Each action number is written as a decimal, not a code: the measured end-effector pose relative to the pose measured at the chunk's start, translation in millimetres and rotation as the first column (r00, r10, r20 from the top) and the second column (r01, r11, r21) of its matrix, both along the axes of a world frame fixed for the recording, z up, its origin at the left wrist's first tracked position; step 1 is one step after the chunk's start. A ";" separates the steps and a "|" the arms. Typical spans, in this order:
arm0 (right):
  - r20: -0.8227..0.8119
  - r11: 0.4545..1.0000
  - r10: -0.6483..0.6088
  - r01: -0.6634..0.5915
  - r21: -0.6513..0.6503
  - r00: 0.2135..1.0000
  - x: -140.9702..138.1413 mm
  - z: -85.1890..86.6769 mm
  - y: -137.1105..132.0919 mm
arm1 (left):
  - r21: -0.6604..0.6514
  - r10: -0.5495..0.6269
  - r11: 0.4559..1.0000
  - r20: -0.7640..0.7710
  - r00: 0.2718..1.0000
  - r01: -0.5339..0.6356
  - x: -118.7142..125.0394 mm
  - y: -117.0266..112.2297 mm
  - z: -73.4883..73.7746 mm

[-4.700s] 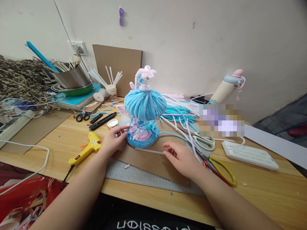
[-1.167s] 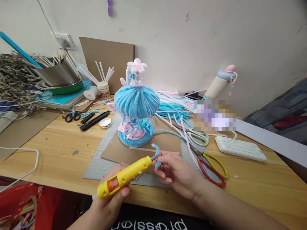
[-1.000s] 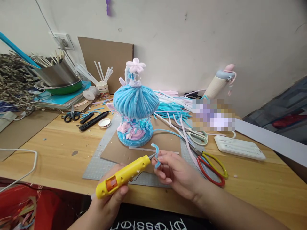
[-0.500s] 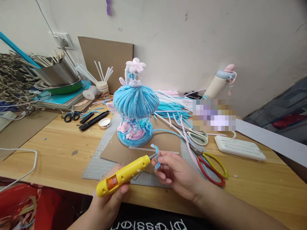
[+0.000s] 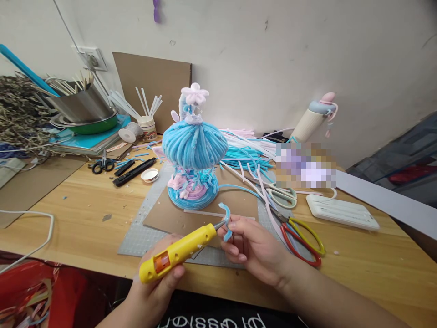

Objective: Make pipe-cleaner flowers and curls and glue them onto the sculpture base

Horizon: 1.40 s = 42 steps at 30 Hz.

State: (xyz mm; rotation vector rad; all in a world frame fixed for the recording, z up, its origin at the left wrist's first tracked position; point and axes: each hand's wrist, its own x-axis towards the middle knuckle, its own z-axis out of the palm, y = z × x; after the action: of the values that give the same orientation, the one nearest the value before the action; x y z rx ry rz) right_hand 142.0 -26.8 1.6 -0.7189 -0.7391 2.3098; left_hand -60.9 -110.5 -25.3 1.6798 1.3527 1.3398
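Note:
My left hand grips a yellow glue gun, its metal nozzle touching a short curved blue pipe cleaner piece. My right hand pinches that piece between thumb and fingers, just above the near edge of a brown cardboard sheet. Behind them on the cardboard stands a blue and pink pipe cleaner figure with a domed top and a pink flower.
Red and yellow scissors and pale green scissors lie to the right, beside a heap of blue and white pipe cleaners. A white case, black scissors, a metal pot and a white cable surround the grey cutting mat.
Since 4.7 s ago my left hand picked up the glue gun and my right hand took the blue piece. Over the last second both hands barely shifted.

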 end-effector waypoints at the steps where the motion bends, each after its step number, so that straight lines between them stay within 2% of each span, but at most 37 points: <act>1: -0.001 1.000 0.002 -0.002 0.000 1.000 0.2 -0.1 0.0 | 0.013 -0.043 0.999 -0.019 0.999 0.043 -0.5 0.5 1.0; 3: -0.007 1.000 0.007 -0.007 -0.001 1.000 0.5 -0.3 0.1 | 0.027 -0.111 0.993 -0.043 0.993 0.112 -1.0 1.4 3.2; 9: -0.043 0.996 0.080 -0.081 -0.036 0.996 1.1 1.1 0.3 | 0.038 -0.105 0.993 -0.079 0.991 0.108 -0.3 -0.3 2.1; 12: -0.078 0.985 0.155 -0.161 -0.067 0.985 1.7 2.0 0.2 | 0.052 0.005 0.999 -0.164 0.987 0.004 -7.8 -3.9 -3.8; 14: -0.112 0.977 0.186 -0.196 -0.083 0.976 2.2 2.0 0.6 | 0.067 0.160 0.987 -0.252 0.955 -0.148 -19.4 -3.8 -2.6; 16: -0.156 0.970 0.208 -0.224 -0.096 0.966 2.6 1.4 1.8 | 0.072 0.336 0.940 -0.376 0.863 -0.334 -37.1 0.4 5.4; 18: -0.200 0.958 0.235 -0.261 -0.120 0.951 2.9 0.4 3.3 | 0.089 0.474 0.853 -0.545 0.692 -0.514 -60.7 8.4 16.5; 19: -0.218 0.950 0.249 -0.281 -0.134 0.944 2.9 -0.1 4.0 | 0.085 0.479 0.818 -0.648 0.592 -0.569 -74.1 13.0 21.1; 21: -0.238 0.939 0.265 -0.306 -0.158 0.934 2.7 -0.9 5.1 | 0.037 0.404 0.751 -0.816 0.414 -0.659 -101.8 22.0 24.9; 23: -0.235 0.934 0.270 -0.313 -0.171 0.934 2.5 -1.2 5.6 | -0.089 0.292 0.670 -0.881 0.371 -0.737 -126.7 28.8 21.4; 26: -0.207 0.936 0.267 -0.304 -0.175 0.941 2.0 -1.4 5.7 | -0.192 0.167 0.637 -0.911 0.377 -0.747 -148.2 32.5 14.0; 28: -0.192 0.935 0.270 -0.305 -0.181 0.943 1.8 -1.7 5.8 | -0.136 0.190 0.635 -0.927 0.325 -0.760 -148.3 31.3 16.1; 30: -0.178 0.932 0.280 -0.312 -0.186 0.943 1.6 -2.0 5.8 | 0.006 0.328 0.654 -0.904 0.276 -0.756 -136.7 29.3 24.8; 31: -0.171 0.928 0.290 -0.320 -0.189 0.942 1.4 -2.2 5.8 | 0.066 0.411 0.686 -0.857 0.311 -0.725 -126.7 28.7 30.2; 33: -0.164 0.915 0.321 -0.350 -0.200 0.933 0.9 -2.9 5.6 | 0.130 0.500 0.770 -0.730 0.465 -0.624 -99.8 29.2 39.4; 34: -0.166 0.904 0.343 -0.373 -0.207 0.924 0.6 -3.4 5.4 | 0.122 0.468 0.846 -0.636 0.614 -0.519 -83.6 30.4 42.1; 35: -0.171 0.890 0.371 -0.402 -0.213 0.913 0.2 -4.0 5.2 | 0.060 0.334 0.934 -0.501 0.798 -0.354 -66.6 31.9 43.3; 36: -0.176 0.875 0.401 -0.433 -0.219 0.899 0.0 -4.8 5.0 | -0.035 0.143 0.985 -0.365 0.920 -0.167 -49.6 33.8 43.2; 37: -0.180 0.858 0.430 -0.463 -0.223 0.884 -0.2 -5.7 4.9 | -0.101 -0.002 0.995 -0.239 0.971 -0.023 -33.5 35.6 42.1; 38: -0.184 0.842 0.457 -0.490 -0.225 0.870 -0.3 -6.6 4.7 | -0.125 -0.057 0.991 -0.151 0.987 0.038 -19.2 37.4 40.5; 40: -0.196 0.816 0.497 -0.532 -0.226 0.845 -0.2 -8.3 4.8 | -0.107 -0.101 0.990 -0.073 0.992 0.093 2.1 40.2 37.5; 42: -0.220 0.796 0.519 -0.561 -0.228 0.826 0.0 -9.3 5.1 | -0.087 -0.112 0.990 -0.035 0.993 0.109 13.0 42.1 36.1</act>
State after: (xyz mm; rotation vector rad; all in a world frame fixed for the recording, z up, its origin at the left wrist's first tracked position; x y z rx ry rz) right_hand 142.0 -21.6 -7.7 -0.4840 -0.6040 3.0083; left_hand -47.9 -68.4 10.8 1.7063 1.3009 1.1754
